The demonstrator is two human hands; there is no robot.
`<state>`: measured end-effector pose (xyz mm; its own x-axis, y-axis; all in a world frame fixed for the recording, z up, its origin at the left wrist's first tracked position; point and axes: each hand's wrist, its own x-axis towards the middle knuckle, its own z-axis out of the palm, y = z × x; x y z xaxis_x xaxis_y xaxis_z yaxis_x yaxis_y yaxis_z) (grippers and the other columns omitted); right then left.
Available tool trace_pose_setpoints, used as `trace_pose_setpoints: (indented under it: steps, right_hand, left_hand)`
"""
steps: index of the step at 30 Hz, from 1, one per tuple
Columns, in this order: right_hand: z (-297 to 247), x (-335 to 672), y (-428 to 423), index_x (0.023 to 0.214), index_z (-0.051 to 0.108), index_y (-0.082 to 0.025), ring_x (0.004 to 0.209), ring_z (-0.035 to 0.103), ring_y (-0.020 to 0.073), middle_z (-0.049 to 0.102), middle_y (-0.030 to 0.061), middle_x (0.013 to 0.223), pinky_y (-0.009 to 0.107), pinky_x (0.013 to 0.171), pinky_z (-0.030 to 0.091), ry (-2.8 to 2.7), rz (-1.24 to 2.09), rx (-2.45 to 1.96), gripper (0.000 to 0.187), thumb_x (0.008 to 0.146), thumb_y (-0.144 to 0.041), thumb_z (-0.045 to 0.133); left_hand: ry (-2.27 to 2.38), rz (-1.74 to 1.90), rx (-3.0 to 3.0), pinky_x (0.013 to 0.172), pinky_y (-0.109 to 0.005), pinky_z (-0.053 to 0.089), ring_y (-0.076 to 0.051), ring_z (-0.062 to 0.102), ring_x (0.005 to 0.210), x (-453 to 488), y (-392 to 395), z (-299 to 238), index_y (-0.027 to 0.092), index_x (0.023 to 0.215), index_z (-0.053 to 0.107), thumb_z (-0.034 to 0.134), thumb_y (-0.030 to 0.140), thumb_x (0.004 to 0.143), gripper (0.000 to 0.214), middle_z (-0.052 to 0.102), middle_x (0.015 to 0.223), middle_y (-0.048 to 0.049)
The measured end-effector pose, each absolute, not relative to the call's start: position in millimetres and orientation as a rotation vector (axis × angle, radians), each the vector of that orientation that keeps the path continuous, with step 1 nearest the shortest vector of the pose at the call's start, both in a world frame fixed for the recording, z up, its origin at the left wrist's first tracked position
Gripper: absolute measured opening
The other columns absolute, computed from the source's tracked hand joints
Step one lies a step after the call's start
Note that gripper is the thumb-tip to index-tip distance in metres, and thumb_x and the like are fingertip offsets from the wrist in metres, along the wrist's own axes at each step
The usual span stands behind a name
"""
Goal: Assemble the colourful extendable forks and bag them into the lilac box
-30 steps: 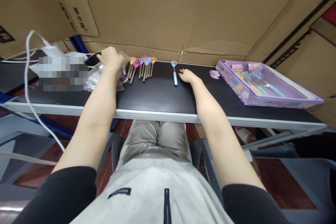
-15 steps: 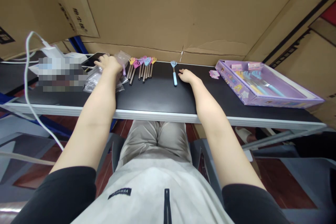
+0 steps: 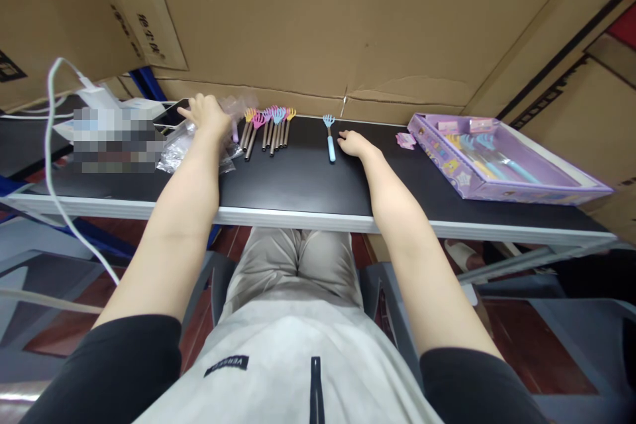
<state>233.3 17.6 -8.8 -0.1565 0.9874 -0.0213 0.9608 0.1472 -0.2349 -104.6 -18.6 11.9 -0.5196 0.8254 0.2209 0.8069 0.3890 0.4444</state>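
Observation:
My left hand is over crumpled clear plastic bags at the left of the table, fingers bent down and one finger sticking out leftward. It seems closed on the film, though its fingertips are hidden. A purple handle shows beside that hand, among the plastic. Palm down on the black tabletop, my right hand is empty with fingers slightly apart. Just left of it lies a single back scratcher with a blue claw and handle. Between my hands, several back scratchers with coloured claws and metal shafts lie bunched.
A purple display box at the right holds several back scratchers. A small pink card lies beside it. White cables and a white device are at the far left. A cardboard wall stands behind the table.
My left hand has risen slightly and its spread fingers have bent down into the plastic. Film beside it has lifted to the right. My right hand has stayed in place.

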Motion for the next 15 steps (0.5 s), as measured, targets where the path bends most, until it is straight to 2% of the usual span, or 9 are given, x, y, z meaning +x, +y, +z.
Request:
trace_pose_setpoints:
  steps: [1, 3, 5, 7, 10, 13, 15]
  right_hand:
    - [-9, 233, 18, 0.161, 0.053, -0.01, 0.159, 0.044, 0.0294, 0.046, 0.0164, 0.169, 0.043, 0.13, 0.035, -2.27, 0.291, -1.944, 0.054, 0.11, -0.023, 0.043]
    - [-10, 234, 20, 0.161, 0.053, -0.01, 0.158, 0.044, 0.0289, 0.046, 0.0174, 0.169, 0.043, 0.13, 0.035, -2.268, 0.291, -1.943, 0.054, 0.11, -0.023, 0.043]
    - [-11, 234, 21, 0.161, 0.054, -0.009, 0.158, 0.044, 0.0289, 0.046, 0.018, 0.169, 0.043, 0.13, 0.035, -2.272, 0.287, -1.936, 0.054, 0.11, -0.022, 0.043]
    - [-12, 235, 23, 0.16, 0.054, -0.008, 0.159, 0.044, 0.0294, 0.046, 0.0179, 0.168, 0.043, 0.13, 0.035, -2.276, 0.281, -1.931, 0.053, 0.11, -0.022, 0.043]
    - [-12, 235, 23, 0.161, 0.053, -0.007, 0.159, 0.043, 0.0298, 0.045, 0.0179, 0.169, 0.043, 0.131, 0.034, -2.276, 0.29, -1.931, 0.054, 0.111, -0.022, 0.043]
    - [-11, 234, 23, 0.163, 0.05, -0.007, 0.16, 0.042, 0.0299, 0.044, 0.0181, 0.169, 0.043, 0.131, 0.033, -2.272, 0.306, -1.929, 0.055, 0.111, -0.022, 0.043]
    - [-11, 234, 23, 0.163, 0.051, -0.007, 0.159, 0.043, 0.0303, 0.045, 0.0183, 0.169, 0.044, 0.131, 0.033, -2.27, 0.306, -1.923, 0.055, 0.111, -0.022, 0.043]
  left_hand:
    - [2.586, 0.846, 1.533, 0.102, -0.048, 0.02, -0.03, 0.034, 0.155, -102, -20, 14, 0.016, 0.076, 0.053, 0.049, 0.079, 0.089, 0.065, 0.068, 0.071, -0.0056]
    - [2.589, 0.981, 1.55, 0.108, -0.052, 0.021, -0.031, 0.047, 0.148, -98, -24, 21, 0.015, 0.093, 0.061, 0.052, 0.057, 0.097, 0.043, 0.079, 0.104, -0.0062]
    - [2.537, 1.117, 1.573, 0.113, -0.053, 0.024, -0.03, 0.055, 0.142, -94, -28, 27, 0.017, 0.108, 0.063, 0.051, 0.04, 0.099, 0.028, 0.077, 0.129, -0.005]
    - [2.424, 1.216, 1.603, 0.113, -0.046, 0.031, -0.027, 0.056, 0.142, -91, -31, 33, 0.019, 0.111, 0.063, 0.049, 0.041, 0.099, 0.028, 0.079, 0.125, -0.0012]
    - [2.262, 1.455, 1.637, 0.107, -0.037, 0.041, -0.022, 0.062, 0.134, -88, -27, 34, 0.023, 0.101, 0.064, 0.055, 0.045, 0.097, 0.024, 0.081, 0.105, 0.0002]
    - [2.119, 1.769, 1.633, 0.103, -0.039, 0.049, -0.023, 0.072, 0.108, -87, -16, 30, 0.023, 0.088, 0.061, 0.063, 0.026, 0.092, 0.005, 0.078, 0.099, -0.0029]
    - [1.941, 1.857, 1.639, 0.103, -0.039, 0.049, -0.022, 0.07, 0.098, -86, -9, 26, 0.023, 0.086, 0.057, 0.062, 0.012, 0.092, 0.013, 0.074, 0.093, -0.0031]
